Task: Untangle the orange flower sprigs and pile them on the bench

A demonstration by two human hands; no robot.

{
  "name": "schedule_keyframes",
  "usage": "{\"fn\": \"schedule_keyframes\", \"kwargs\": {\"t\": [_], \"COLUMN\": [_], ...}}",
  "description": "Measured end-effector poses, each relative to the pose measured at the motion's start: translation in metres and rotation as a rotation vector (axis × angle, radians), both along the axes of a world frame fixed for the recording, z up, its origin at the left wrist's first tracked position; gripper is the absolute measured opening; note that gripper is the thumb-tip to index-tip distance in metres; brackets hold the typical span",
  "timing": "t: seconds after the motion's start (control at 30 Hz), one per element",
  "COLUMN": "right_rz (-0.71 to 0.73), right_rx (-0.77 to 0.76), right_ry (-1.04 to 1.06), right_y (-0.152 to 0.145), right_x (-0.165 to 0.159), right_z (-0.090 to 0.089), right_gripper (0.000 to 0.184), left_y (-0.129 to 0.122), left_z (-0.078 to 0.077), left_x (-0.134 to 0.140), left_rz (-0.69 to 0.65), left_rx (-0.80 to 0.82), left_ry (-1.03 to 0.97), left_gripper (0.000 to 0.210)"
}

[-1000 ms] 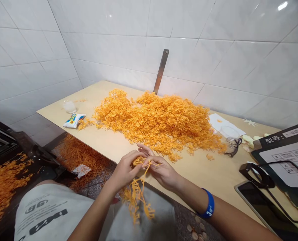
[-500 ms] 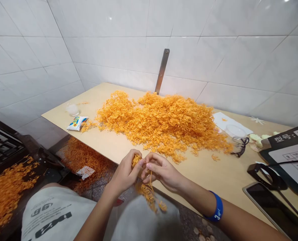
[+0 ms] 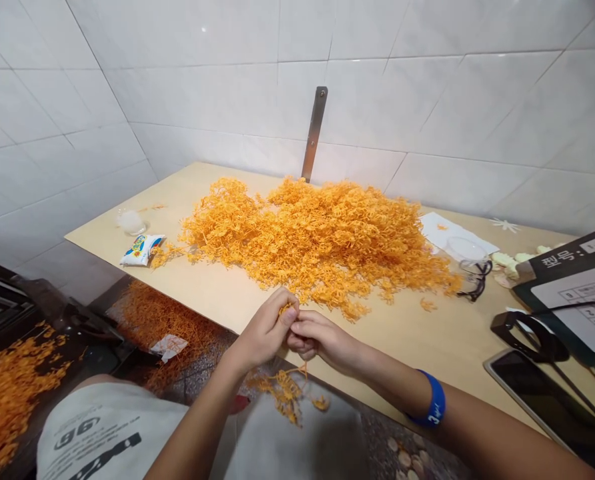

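Head view, lower centre: left hand (image 3: pixel 270 325) grips orange strands (image 3: pixel 286 309), right hand (image 3: pixel 322 339) apparently pinching them too; light tension's best!

The left forearm (image 3: pixel 200 417) angles forward and inward from below, the right forearm (image 3: pixel 397 383) slopes in more shallowly with its wrist (image 3: pixel 361 357) nearly straight, and the left hand (image 3: pixel 271 325) and right hand (image 3: pixel 323 339) meet at the thumbs (image 3: pixel 289 316), fingers (image 3: pixel 302 344) curled inward.
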State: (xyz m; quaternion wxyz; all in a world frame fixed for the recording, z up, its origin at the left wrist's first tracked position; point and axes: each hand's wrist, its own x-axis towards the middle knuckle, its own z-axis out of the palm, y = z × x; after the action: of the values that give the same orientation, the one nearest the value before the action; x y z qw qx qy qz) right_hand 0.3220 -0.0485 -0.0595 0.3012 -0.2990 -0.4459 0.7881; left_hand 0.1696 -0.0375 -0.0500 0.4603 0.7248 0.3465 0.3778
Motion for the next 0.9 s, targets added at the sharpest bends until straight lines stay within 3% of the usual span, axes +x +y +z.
{"fn": "schedule_keyframes", "kwargs": {"t": [0.13, 0.2, 0.43, 0.63, 0.9], "right_rz": [-0.242, -0.283, -0.291, -0.226, -0.192], "right_rx": [0.356, 0.438, 0.527, 0.82, 1.035], "right_ry": [-0.154, -0.204, -0.289, -0.51, -0.622], "right_y": [0.002, 0.005, 0.008, -0.001, -0.004], "right_x": [-0.006, -0.008, -0.009, -0.009, -0.008], "right_z": [-0.004, -0.006, -0.013, -0.011, -0.012], "right_gripper": [0.049, 0.053, 0.052, 0.046, 0.037], "left_y": [0.013, 0.016, 0.015, 0.02, 0.022], "left_z": [-0.006, -0.007, -0.012, -0.016, -0.016], "left_x": [0.012, 0.017, 0.024, 0.026, 0.027], "left_rz": [0.068, 0.131, 0.28, 0.371, 0.401], "left_rx": [-0.186, -0.217, -0.318, -0.446, -0.429], "left_ry": [-0.22, -0.258, -0.35, -0.578, -0.516], "left_gripper": [0.04, 0.043, 0.047, 0.048, 0.05]}}
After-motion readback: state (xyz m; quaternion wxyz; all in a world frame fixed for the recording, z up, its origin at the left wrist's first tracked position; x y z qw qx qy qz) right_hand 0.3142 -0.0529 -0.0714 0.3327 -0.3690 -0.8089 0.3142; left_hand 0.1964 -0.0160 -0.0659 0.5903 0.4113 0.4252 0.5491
